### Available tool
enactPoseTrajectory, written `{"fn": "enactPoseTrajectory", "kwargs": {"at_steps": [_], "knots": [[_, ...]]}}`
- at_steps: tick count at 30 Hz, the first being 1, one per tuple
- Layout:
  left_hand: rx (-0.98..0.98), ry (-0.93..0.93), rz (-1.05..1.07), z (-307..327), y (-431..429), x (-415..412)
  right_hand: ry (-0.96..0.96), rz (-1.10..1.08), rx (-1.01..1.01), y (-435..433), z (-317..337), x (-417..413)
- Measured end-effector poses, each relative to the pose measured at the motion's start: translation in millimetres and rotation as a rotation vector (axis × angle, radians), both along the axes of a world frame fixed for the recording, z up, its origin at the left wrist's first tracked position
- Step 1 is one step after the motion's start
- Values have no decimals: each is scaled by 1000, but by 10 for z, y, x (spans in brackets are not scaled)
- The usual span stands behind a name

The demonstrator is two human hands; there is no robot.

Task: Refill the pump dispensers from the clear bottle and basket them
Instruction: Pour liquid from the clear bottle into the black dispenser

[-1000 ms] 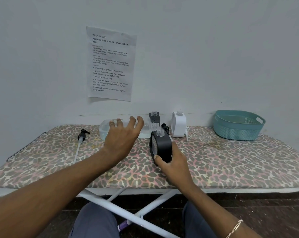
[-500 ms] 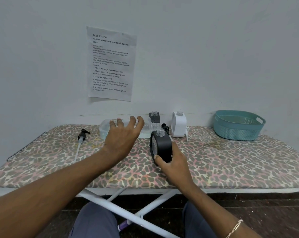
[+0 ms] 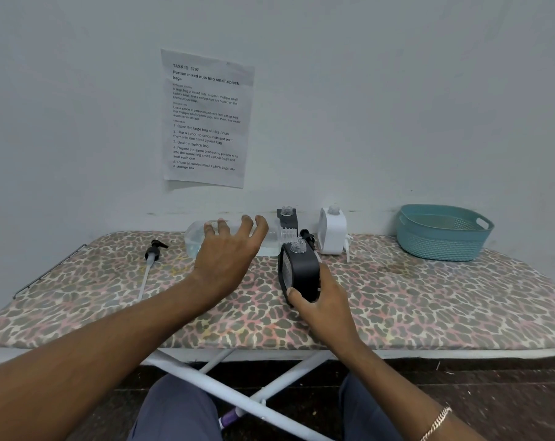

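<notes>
Clear bottle was tipped on its side toward 12 o'clock on the ironing board, with some liquid pooled along its lower wall. Its open threaded neck pointed to 3 o'clock, just beside the open mouth of a black dispenser. I cannot tell whether the bottle rested on the board. The left hand covered the bottle's middle, its fingers spread and curled over the top, gripping it. The right hand held the black dispenser upright near the board's centre. Its thumb was pressed on the front face and the other fingers were wrapped behind, mostly hidden.

At 12 o'clock, against the wall, stood a second black dispenser and, just to its 3 o'clock side, a white dispenser, both uncapped. A teal basket sat at 2 o'clock, well apart from them. A black pump head with its tube lay at 10 o'clock. A printed sheet hung on the wall above.
</notes>
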State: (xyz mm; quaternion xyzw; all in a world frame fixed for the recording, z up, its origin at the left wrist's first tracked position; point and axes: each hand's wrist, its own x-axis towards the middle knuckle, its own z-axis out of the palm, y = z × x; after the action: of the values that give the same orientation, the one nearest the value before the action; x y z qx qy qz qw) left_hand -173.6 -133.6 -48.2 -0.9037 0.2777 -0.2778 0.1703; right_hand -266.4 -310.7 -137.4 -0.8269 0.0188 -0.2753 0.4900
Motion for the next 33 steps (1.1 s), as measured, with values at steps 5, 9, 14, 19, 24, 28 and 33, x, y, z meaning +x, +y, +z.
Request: {"fn": "enactPoseTrajectory", "kwargs": {"at_steps": [5, 9, 14, 19, 24, 28, 33], "knots": [[1, 11, 9, 6, -3, -5, 0, -5, -3, 2, -1, 1], [6, 8, 11, 3, -4, 0, 0, -5, -6, 1, 4, 0], [6, 2, 4, 2, 0, 5, 5, -9, -13, 4, 1, 3], [11, 11, 6, 14, -2, -8, 4, -12, -15, 2, 2, 8], [19, 18, 15, 23, -1, -14, -6, -10, -10, 2, 1, 6], [24, 14, 19, 31, -4, -16, -5, -10, -11, 2, 3, 8], [20, 22, 9, 28, 1, -15, -3, -7, -10, 1, -5, 10]]}}
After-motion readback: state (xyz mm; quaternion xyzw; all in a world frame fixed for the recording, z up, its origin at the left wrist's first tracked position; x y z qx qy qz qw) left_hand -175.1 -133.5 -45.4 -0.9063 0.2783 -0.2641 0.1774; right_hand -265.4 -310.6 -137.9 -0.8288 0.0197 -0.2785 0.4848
